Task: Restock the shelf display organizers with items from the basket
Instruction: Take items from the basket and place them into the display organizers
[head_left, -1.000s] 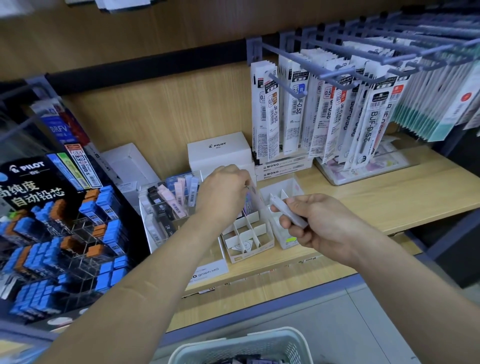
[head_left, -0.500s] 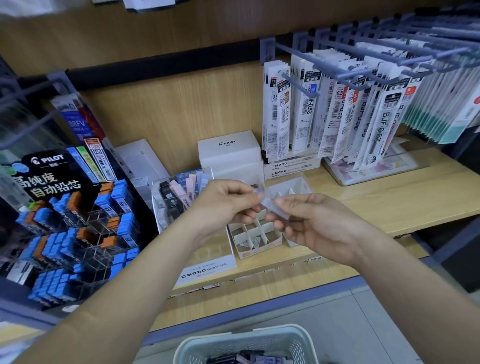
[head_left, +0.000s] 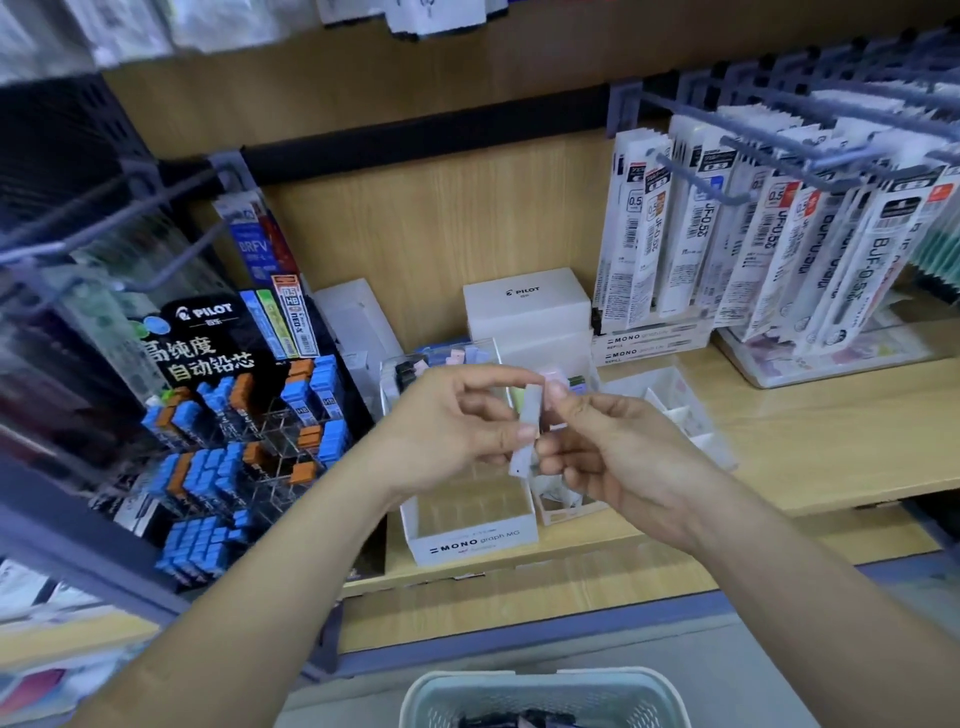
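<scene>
Centre of frame: a slim pale case (head_left: 533, 408), near upright, is held between both my hands. My left hand (head_left: 457, 421) pinches it, thumb on its lower half. My right hand (head_left: 618, 457) pinches its upper end from the right. The case is in front of the white MONO organizer (head_left: 472, 535) on the wooden shelf (head_left: 805, 441). The basket (head_left: 597, 699) is at bottom centre.

Count: left hand (head_left: 457, 421) 1; right hand (head_left: 623, 457) 1; pale case (head_left: 532, 408) 1; basket (head_left: 540, 677) 1; PILOT box (head_left: 527, 312) 1; MONO refill boxes (head_left: 649, 345) 2
</scene>
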